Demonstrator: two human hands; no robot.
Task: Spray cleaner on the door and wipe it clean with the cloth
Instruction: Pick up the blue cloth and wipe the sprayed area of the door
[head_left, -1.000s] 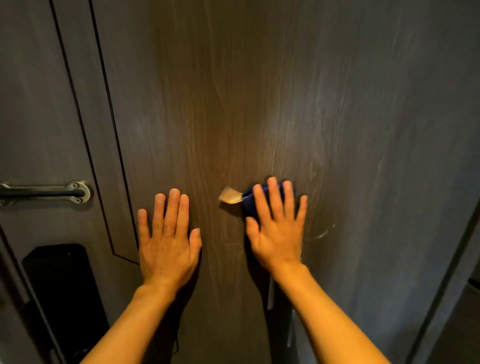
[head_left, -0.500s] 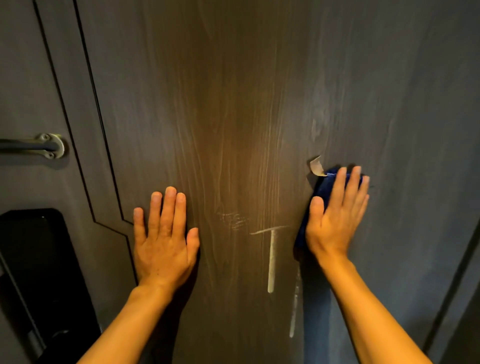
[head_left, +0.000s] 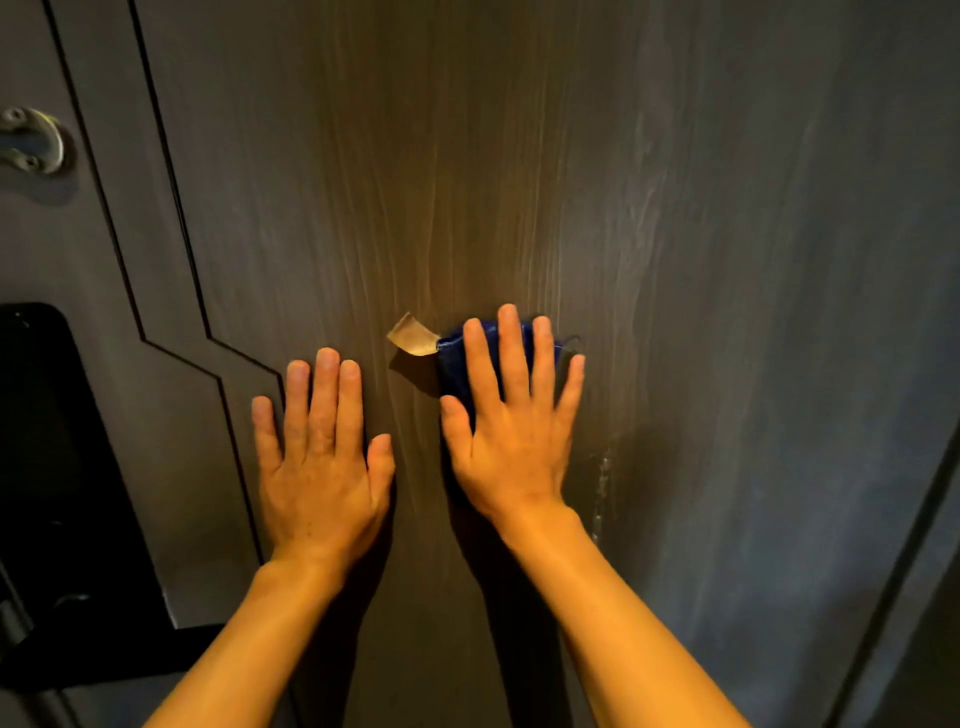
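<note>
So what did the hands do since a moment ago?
The right hand slid the blue cloth across the door, out to the right half a second ago and now back beside the left hand. The white streaks seen then are hidden or wiped; a faint wet mark shows to the right. The left hand stayed flat on the door, and the right hand kept pressing the cloth with straight fingers.
</note>
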